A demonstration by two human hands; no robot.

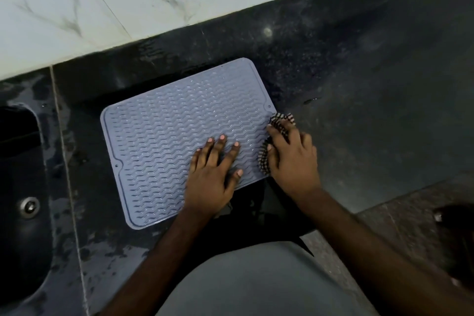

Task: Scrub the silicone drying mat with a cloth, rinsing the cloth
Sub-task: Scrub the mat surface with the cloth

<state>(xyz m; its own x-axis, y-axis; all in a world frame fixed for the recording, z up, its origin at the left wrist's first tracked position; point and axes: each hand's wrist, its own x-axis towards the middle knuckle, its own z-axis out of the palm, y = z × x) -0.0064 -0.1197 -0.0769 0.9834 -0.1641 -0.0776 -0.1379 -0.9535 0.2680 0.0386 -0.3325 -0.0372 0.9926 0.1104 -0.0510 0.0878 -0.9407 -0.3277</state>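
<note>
Dark wet stone counter [359,90], sink [18,187] at left. Grey-blue wavy-ribbed silicone mat [166,131] flat mid-counter. Left hand [213,174] flat on mat, fingers straight. Right hand [292,159] gripping striped cloth [278,123] at mat's right edge.

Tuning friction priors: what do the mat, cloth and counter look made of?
Mat: grey-blue, likely silicone; moulded wavy ribs, soft sheen. Cloth: woven fabric, dark-and-light checks, bunched under the right hand. Counter: dark speckled polished stone, probably granite; wet streaks.
</note>
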